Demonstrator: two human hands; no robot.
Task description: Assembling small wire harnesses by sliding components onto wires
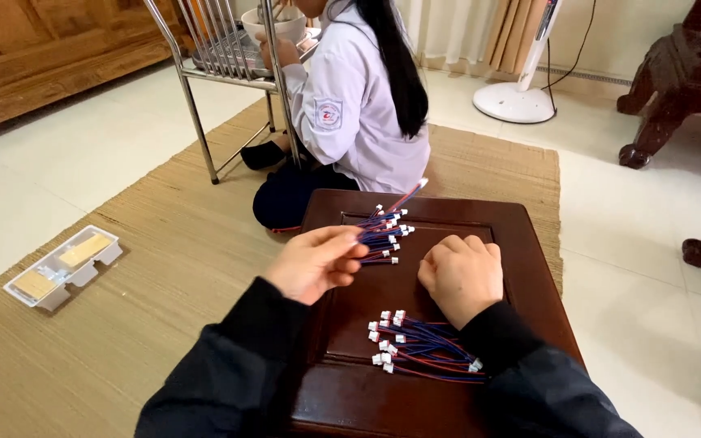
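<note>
Soft, even daylight fills the room, brightest on the pale floor tiles (659,268) at the right and top, where the white fan base (515,103) is close to washed out. The dark polished desk (448,212) carries a faint sheen along its far edge, and shadows under the hands and the metal chair (204,122) are weak and blurred. Focus is fair at the centre, slightly soft overall, with wide-angle bending of lines toward the edges.
</note>
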